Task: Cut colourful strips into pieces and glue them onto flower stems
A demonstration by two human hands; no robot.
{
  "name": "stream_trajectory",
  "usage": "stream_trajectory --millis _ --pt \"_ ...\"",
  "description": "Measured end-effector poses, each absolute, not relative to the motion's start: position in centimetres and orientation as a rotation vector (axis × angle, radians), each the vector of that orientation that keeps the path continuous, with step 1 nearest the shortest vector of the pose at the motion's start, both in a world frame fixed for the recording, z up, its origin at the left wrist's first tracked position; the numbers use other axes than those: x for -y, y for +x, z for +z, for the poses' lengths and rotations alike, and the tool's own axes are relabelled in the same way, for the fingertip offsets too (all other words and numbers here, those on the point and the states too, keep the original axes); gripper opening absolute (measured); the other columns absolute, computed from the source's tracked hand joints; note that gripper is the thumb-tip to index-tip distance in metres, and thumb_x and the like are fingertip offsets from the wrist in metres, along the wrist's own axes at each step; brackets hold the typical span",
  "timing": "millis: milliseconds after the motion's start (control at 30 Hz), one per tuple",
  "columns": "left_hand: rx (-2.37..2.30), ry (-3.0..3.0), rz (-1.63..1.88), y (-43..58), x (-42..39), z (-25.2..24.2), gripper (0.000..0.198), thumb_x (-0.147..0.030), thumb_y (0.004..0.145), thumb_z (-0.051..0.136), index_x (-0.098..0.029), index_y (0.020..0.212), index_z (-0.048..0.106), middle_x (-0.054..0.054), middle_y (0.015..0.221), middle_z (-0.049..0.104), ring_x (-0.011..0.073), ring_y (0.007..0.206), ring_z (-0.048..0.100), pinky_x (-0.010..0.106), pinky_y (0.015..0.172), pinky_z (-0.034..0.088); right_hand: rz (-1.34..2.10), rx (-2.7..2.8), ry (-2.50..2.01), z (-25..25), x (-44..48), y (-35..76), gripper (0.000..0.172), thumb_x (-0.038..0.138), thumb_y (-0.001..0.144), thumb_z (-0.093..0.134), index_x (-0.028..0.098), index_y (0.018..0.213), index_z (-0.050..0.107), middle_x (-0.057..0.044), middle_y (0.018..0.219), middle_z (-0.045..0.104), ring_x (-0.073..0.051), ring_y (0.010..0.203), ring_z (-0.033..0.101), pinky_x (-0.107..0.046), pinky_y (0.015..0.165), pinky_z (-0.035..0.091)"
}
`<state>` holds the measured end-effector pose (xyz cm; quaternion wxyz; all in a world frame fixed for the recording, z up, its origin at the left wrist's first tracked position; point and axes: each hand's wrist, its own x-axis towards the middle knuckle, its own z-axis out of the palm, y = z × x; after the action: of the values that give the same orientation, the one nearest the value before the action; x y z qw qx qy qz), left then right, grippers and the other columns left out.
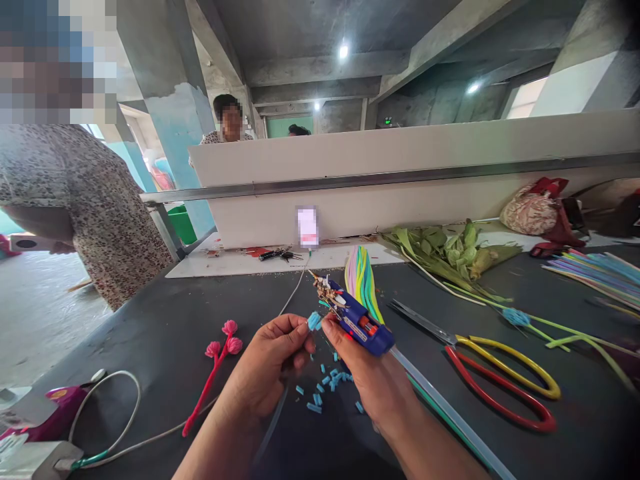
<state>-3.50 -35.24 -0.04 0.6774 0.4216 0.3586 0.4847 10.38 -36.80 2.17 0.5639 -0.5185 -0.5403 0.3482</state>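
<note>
Between the thumb and fingers of my left hand [265,367] is a small light-blue fuzzy flower piece [315,321]. My right hand [373,377] is wrapped round a dark-blue glue gun [365,323], its nozzle end crusted with brown residue. The right thumb tip is beside the blue piece; whether it touches cannot be made out. A long clear glue stick [445,405] runs out of the gun's back toward the lower right. Below the hands, several short blue bits [333,380] lie scattered on the dark table [165,353].
Large scissors [453,340] with red and yellow handles lie on the right. Pipe cleaners [361,277], green leaves [450,250] and a blue flower stem [517,318] lie beyond. Leftward are a pink flower stem [210,373], a cable and a power strip [37,460]. A person [85,200] stands left.
</note>
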Motion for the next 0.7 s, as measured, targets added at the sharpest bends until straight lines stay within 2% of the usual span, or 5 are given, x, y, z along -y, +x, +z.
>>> stream_trajectory --millis 233,367,700 --pt "-0.812 0.961 1.064 -3.6 35.4 0.0 0.023 -0.032 0.077 0.062 -0.015 0.069 0.048 -0.003 0.060 0.049 0.0020 0.043 0.030 0.019 0.042 0.015 0.863 1.356 -1.239 1.9 35.7 10.8 0.014 0.032 0.070 0.059 0.019 0.067 0.063 -0.001 0.059 0.062 -0.017 0.055 0.056 -0.027 0.051 0.044" --pt "-0.837 0.974 1.061 -3.6 35.3 -0.1 0.026 -0.034 0.076 0.063 -0.015 0.067 0.048 -0.003 0.058 0.049 0.0018 0.042 0.030 0.018 0.041 0.013 0.788 1.282 -1.230 1.0 35.0 10.5 0.012 0.030 0.065 0.062 0.019 0.061 0.062 -0.001 0.056 0.060 -0.017 0.053 0.056 -0.028 0.051 0.043" --pt "-0.901 0.983 1.048 -3.6 35.3 0.1 0.026 -0.032 0.076 0.062 -0.015 0.065 0.047 -0.003 0.056 0.049 0.0020 0.041 0.029 0.018 0.040 0.014 0.736 1.315 -1.008 0.2 35.1 10.3 0.011 0.028 0.070 0.060 0.020 0.064 0.058 -0.001 0.067 0.060 -0.016 0.062 0.057 -0.027 0.056 0.044"
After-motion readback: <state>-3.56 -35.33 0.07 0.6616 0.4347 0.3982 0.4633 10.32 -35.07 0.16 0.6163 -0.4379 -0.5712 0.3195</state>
